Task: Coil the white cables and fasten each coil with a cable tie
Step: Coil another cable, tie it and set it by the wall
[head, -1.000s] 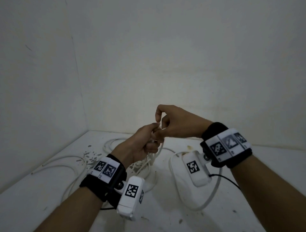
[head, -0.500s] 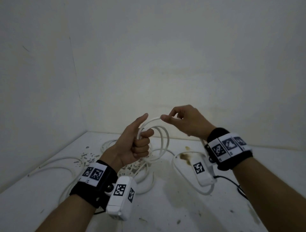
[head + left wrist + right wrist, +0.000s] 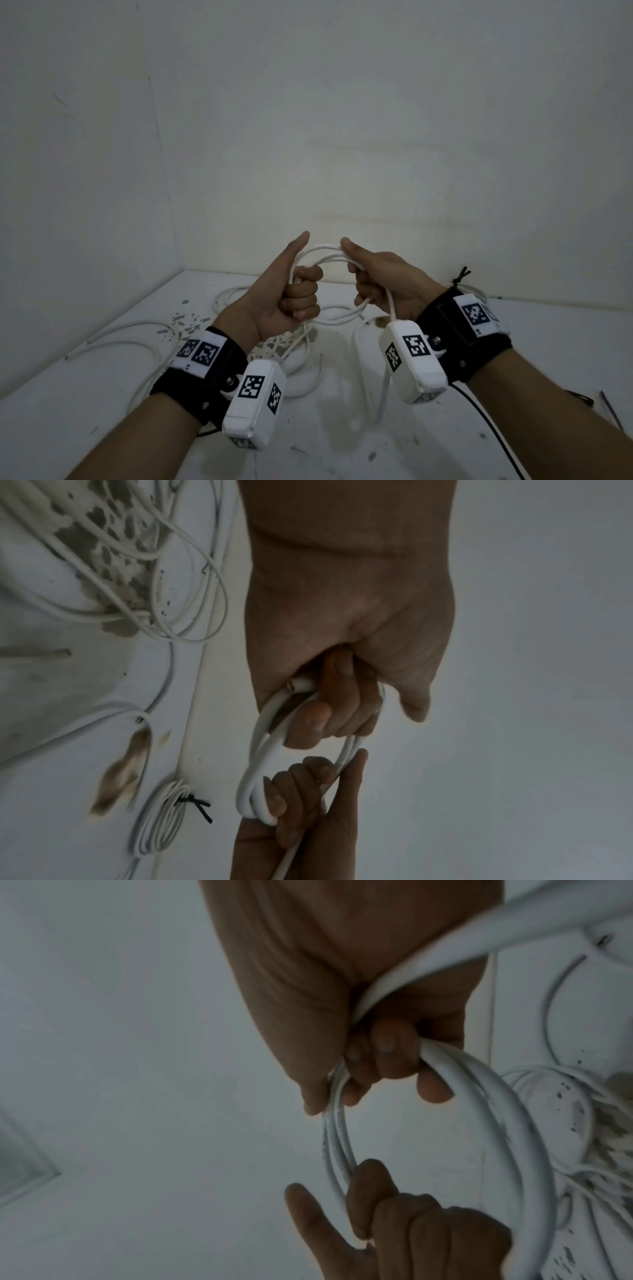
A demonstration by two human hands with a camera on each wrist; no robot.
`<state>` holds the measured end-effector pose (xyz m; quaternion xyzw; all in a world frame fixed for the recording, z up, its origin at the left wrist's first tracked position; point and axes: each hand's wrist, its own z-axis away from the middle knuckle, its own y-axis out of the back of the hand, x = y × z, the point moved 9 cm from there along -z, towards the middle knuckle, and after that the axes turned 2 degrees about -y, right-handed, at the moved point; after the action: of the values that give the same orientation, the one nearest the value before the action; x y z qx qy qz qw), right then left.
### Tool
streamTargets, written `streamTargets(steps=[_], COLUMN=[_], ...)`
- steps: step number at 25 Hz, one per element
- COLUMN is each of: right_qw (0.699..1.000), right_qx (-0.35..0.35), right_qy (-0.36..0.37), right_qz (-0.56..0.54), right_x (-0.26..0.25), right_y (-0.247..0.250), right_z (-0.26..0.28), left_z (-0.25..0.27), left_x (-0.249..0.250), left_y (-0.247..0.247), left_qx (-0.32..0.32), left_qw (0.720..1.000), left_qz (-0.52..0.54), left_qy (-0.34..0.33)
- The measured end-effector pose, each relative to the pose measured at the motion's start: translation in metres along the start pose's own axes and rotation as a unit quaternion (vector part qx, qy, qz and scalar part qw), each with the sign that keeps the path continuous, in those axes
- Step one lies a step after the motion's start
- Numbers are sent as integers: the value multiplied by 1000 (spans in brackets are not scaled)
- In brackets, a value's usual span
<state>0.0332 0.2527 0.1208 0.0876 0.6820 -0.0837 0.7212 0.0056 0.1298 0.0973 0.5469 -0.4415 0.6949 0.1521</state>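
Observation:
A white cable coil point(image 3: 325, 251) of a few loops hangs in the air between my two hands, above the table. My left hand point(image 3: 303, 291) grips the coil's left side in a fist, thumb pointing up. My right hand point(image 3: 364, 277) grips the right side, fingers curled through the loops. In the left wrist view the left hand point(image 3: 342, 696) clamps the coil point(image 3: 253, 764) with the cable's cut end at the palm. In the right wrist view the right hand point(image 3: 377, 1056) holds the coil point(image 3: 337, 1137). The loose tail point(image 3: 385, 387) drops from my right hand to the table.
Loose white cables point(image 3: 130, 329) sprawl over the stained white table point(image 3: 102, 428) at left and centre. A finished coil point(image 3: 161, 818) bound with a black cable tie point(image 3: 193, 803) lies by the back wall. Spare black ties point(image 3: 613, 407) lie at the right edge. Walls close in at left and back.
The hands were pinched together, then the right hand laid a fresh loop over the left fist. It now grips the coil's right side with its fingers through the loops.

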Motion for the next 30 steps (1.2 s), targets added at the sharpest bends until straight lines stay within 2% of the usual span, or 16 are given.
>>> streamTargets(steps=[2,4,8,11,13,17,21,23,25,27,29,30], right_qw=[1000,1000,998,987,980,994,991,982,977,989,999,990], right_qx=[14,-2,-39,40,66,-86,-132,-186,-204,-137,0,79], right_qy=[-1,8,47,112,136,59,34,36,37,23,45,72], right_qz=[-6,-21,-16,105,130,28,9,-20,-53,-54,16,96], right_x=[2,1,4,-1,-5,20,50,56,54,53,50,42], right_y=[3,3,8,31,45,33,42,35,22,20,36,45], right_z=[-1,0,4,8,12,20,25,29,34,28,18,16], left_z=[0,-3,-7,-3,-1,-3,-5,-4,-4,-4,-5,-5], left_x=[-1,2,8,11,11,24,40,42,41,40,40,41], left_y=[1,4,15,23,29,44,59,66,69,68,66,66], left_qx=[-1,8,95,134,147,184,202,214,227,231,231,231], left_qw=[1000,1000,993,987,986,982,973,970,968,968,968,967], left_qz=[15,12,-69,-91,-71,7,91,89,80,73,73,78], left_qy=[14,12,-3,-22,-27,-45,-67,-67,-66,-65,-70,-77])
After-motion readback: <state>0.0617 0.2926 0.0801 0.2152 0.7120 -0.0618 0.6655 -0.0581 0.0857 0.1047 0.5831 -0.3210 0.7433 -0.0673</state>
